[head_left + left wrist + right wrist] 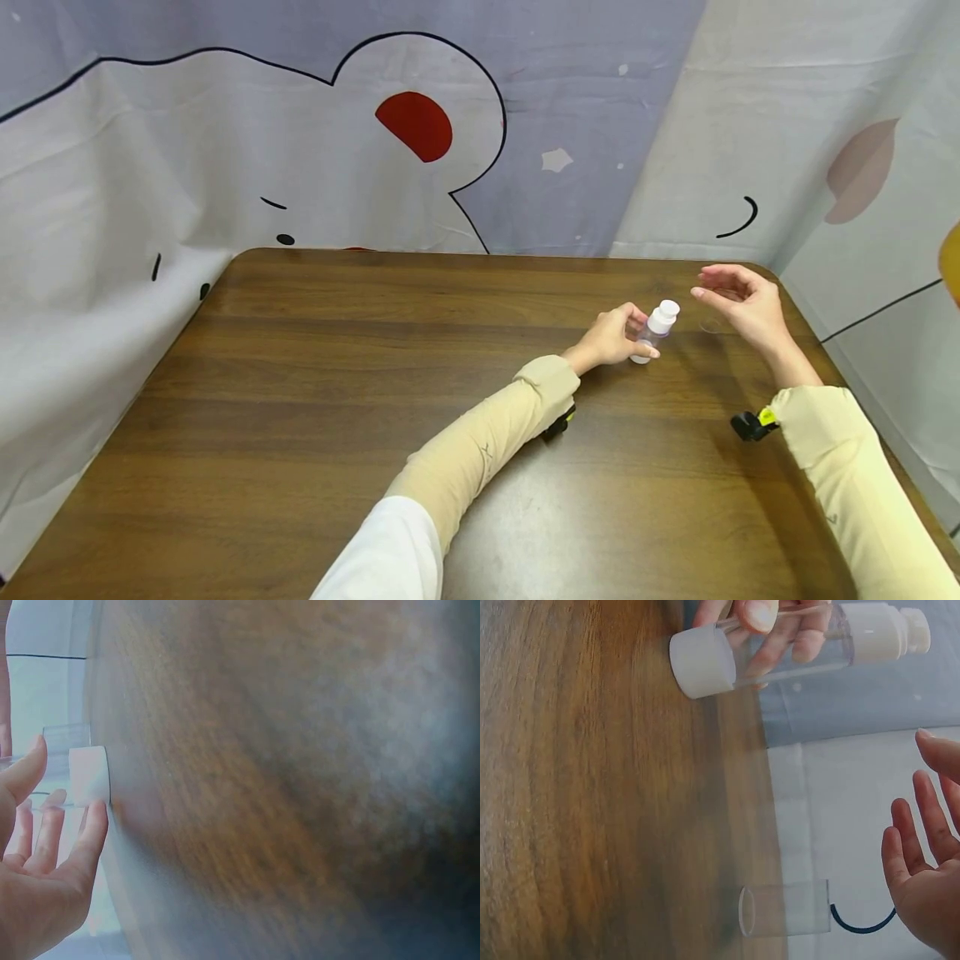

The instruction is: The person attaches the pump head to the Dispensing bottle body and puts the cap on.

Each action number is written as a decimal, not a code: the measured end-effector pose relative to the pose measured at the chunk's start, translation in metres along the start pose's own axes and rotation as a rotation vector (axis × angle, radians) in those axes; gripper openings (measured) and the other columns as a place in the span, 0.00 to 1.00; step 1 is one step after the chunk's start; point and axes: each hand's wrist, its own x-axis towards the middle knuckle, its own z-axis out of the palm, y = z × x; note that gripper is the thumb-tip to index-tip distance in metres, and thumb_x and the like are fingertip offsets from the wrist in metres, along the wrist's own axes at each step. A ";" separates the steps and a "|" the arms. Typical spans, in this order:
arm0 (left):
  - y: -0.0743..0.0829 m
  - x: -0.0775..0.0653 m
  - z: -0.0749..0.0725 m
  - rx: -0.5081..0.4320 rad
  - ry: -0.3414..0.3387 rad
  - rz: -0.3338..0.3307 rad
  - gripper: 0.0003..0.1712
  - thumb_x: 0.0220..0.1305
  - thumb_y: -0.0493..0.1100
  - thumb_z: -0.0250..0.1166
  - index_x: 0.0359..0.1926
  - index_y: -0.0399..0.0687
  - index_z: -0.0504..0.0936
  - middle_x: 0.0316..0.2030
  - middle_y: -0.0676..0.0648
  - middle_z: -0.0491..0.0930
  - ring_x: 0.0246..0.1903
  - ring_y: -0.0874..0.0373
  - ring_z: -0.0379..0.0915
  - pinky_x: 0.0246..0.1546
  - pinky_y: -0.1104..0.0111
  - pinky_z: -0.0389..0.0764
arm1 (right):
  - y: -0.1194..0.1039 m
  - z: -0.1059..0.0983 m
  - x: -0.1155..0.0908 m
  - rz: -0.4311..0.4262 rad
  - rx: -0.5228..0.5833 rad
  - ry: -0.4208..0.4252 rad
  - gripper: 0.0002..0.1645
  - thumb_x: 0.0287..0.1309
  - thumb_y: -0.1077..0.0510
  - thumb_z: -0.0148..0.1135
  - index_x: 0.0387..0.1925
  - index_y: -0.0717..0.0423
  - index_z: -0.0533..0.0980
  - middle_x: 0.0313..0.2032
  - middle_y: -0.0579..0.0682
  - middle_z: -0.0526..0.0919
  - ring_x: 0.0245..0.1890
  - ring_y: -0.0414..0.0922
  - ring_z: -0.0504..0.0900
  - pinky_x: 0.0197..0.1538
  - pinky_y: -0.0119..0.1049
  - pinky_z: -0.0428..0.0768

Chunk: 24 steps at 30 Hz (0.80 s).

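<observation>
A clear bottle (651, 337) with a white base and a white top stands near the table's right side. My left hand (609, 336) holds it around the body; in the right wrist view the thumb lies in front of the bottle (866, 634) and the fingers show behind it. Just right of the bottle stands a clear, open-looking cylinder like a cap (784, 909), faint in the head view. My right hand (750, 310) hovers above and beside that cylinder. Its fingers are loosely bent, with nothing visible between them.
The brown wood-grain table (337, 400) has its right edge close beyond the right hand. A printed cloth (247, 150) hangs behind the table and along its sides. Small black devices (752, 426) are strapped at the wrists.
</observation>
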 end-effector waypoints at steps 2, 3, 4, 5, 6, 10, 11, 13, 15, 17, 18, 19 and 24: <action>0.000 0.000 0.000 0.003 -0.001 0.001 0.31 0.51 0.43 0.75 0.53 0.39 0.74 0.52 0.44 0.82 0.45 0.57 0.83 0.41 0.84 0.76 | 0.003 0.000 0.001 0.008 -0.001 0.010 0.21 0.54 0.65 0.68 0.51 0.64 0.75 0.37 0.26 0.82 0.38 0.24 0.80 0.44 0.13 0.75; 0.000 0.000 0.000 0.003 -0.001 0.001 0.31 0.51 0.43 0.75 0.53 0.39 0.74 0.52 0.44 0.82 0.45 0.57 0.83 0.41 0.85 0.75 | 0.004 0.000 0.001 0.009 0.002 0.016 0.21 0.54 0.65 0.68 0.50 0.63 0.76 0.37 0.26 0.82 0.38 0.24 0.80 0.44 0.12 0.75; 0.000 0.000 0.000 -0.001 -0.003 0.002 0.31 0.51 0.43 0.75 0.53 0.39 0.73 0.52 0.43 0.82 0.46 0.57 0.82 0.41 0.85 0.76 | 0.005 0.000 0.001 0.010 0.006 0.022 0.21 0.54 0.65 0.68 0.50 0.64 0.75 0.37 0.26 0.82 0.38 0.25 0.80 0.44 0.12 0.75; 0.000 0.000 0.000 -0.005 -0.004 0.000 0.31 0.51 0.43 0.75 0.54 0.39 0.73 0.52 0.43 0.82 0.46 0.57 0.82 0.41 0.85 0.76 | 0.006 0.001 0.001 0.012 0.008 0.028 0.21 0.54 0.65 0.68 0.50 0.65 0.75 0.36 0.26 0.82 0.38 0.25 0.80 0.44 0.13 0.75; 0.000 0.000 0.000 -0.009 -0.005 -0.001 0.31 0.51 0.43 0.75 0.54 0.39 0.73 0.52 0.43 0.81 0.46 0.57 0.82 0.41 0.85 0.76 | 0.008 0.001 0.001 0.014 0.007 0.032 0.21 0.54 0.65 0.68 0.50 0.65 0.75 0.36 0.25 0.82 0.38 0.25 0.80 0.44 0.12 0.75; 0.000 -0.001 0.001 -0.006 0.000 0.001 0.31 0.50 0.43 0.76 0.53 0.39 0.74 0.52 0.44 0.82 0.46 0.58 0.82 0.41 0.85 0.75 | 0.014 0.000 0.001 0.013 0.046 0.039 0.21 0.53 0.67 0.68 0.50 0.65 0.76 0.37 0.27 0.82 0.39 0.26 0.80 0.44 0.13 0.75; 0.000 -0.001 0.001 -0.002 0.003 0.001 0.31 0.50 0.44 0.76 0.53 0.40 0.74 0.52 0.44 0.82 0.46 0.58 0.82 0.41 0.85 0.74 | 0.016 0.000 0.002 0.011 0.049 0.041 0.21 0.53 0.67 0.68 0.50 0.64 0.76 0.37 0.27 0.82 0.39 0.25 0.80 0.44 0.13 0.75; 0.000 -0.001 0.001 0.002 0.007 0.002 0.31 0.50 0.44 0.76 0.53 0.40 0.74 0.51 0.44 0.82 0.46 0.58 0.81 0.41 0.85 0.74 | 0.017 -0.001 0.003 0.012 0.055 0.045 0.20 0.52 0.68 0.68 0.49 0.62 0.77 0.36 0.26 0.82 0.39 0.25 0.80 0.44 0.13 0.75; -0.001 0.000 0.001 0.002 0.008 0.004 0.31 0.50 0.44 0.76 0.53 0.40 0.74 0.51 0.44 0.82 0.46 0.58 0.81 0.41 0.85 0.74 | 0.018 -0.001 0.003 0.017 0.041 0.054 0.20 0.52 0.68 0.68 0.49 0.62 0.77 0.36 0.25 0.82 0.39 0.24 0.80 0.44 0.13 0.75; -0.002 0.000 0.001 -0.002 0.008 0.006 0.30 0.50 0.43 0.76 0.52 0.39 0.74 0.51 0.44 0.82 0.46 0.58 0.81 0.41 0.85 0.74 | 0.018 -0.002 0.004 0.025 0.023 0.062 0.20 0.52 0.68 0.68 0.48 0.60 0.77 0.35 0.24 0.81 0.38 0.23 0.79 0.44 0.14 0.75; -0.003 0.000 0.000 -0.002 0.009 0.007 0.30 0.50 0.43 0.76 0.52 0.39 0.74 0.51 0.44 0.82 0.46 0.58 0.81 0.41 0.85 0.74 | 0.019 -0.002 0.004 0.030 0.019 0.064 0.19 0.52 0.68 0.68 0.47 0.58 0.78 0.35 0.23 0.81 0.38 0.23 0.79 0.44 0.14 0.75; -0.003 0.000 0.000 0.000 0.009 0.009 0.30 0.50 0.44 0.76 0.52 0.40 0.74 0.51 0.44 0.82 0.46 0.58 0.81 0.41 0.86 0.74 | 0.019 -0.003 0.003 0.034 0.015 0.067 0.19 0.51 0.68 0.69 0.46 0.55 0.79 0.34 0.23 0.80 0.38 0.23 0.78 0.44 0.14 0.75; -0.004 0.001 0.000 0.012 0.015 0.021 0.31 0.49 0.44 0.76 0.52 0.40 0.74 0.51 0.45 0.82 0.47 0.59 0.81 0.42 0.85 0.73 | 0.027 -0.007 0.003 0.064 -0.021 0.081 0.19 0.51 0.67 0.69 0.46 0.54 0.78 0.33 0.21 0.79 0.38 0.21 0.77 0.44 0.14 0.74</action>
